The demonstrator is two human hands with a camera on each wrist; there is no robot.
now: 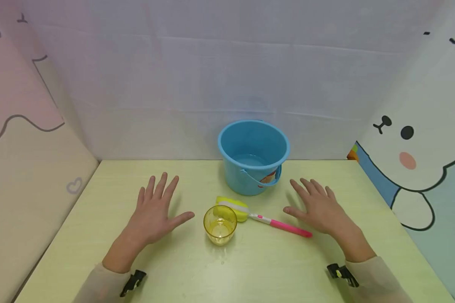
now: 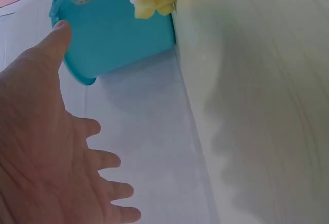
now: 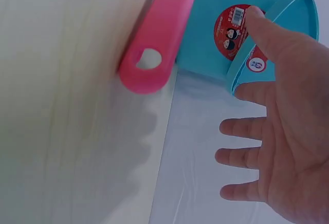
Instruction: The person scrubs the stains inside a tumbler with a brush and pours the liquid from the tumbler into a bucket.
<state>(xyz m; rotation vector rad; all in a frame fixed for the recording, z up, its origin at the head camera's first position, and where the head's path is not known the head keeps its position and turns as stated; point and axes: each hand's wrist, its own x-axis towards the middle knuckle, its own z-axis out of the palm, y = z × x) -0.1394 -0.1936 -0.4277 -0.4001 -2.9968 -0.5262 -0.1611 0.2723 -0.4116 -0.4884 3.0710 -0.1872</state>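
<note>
Fingers spread, my left hand (image 1: 151,216) hovers over the table to the left of a yellow transparent cup (image 1: 220,235). My right hand (image 1: 322,212), its fingers also spread, is above the table near the pink handle (image 1: 288,227) of a sponge brush. Neither hand holds anything. The brush's yellow and white sponge head (image 1: 238,208) lies just behind the cup, which partly hides it. A blue bucket (image 1: 235,172) stands upright behind the brush, its handle hanging at the front. In the right wrist view, a red round sticker (image 3: 230,31) shows on the bucket.
The pale wooden-look table (image 1: 174,269) ends at a white cloth backdrop (image 1: 174,92) just behind the bucket. Printed cartoon panels flank both sides, the right one (image 1: 432,134) with a rabbit-like face. Small black wrist mounts (image 1: 133,283) sit at both sleeves.
</note>
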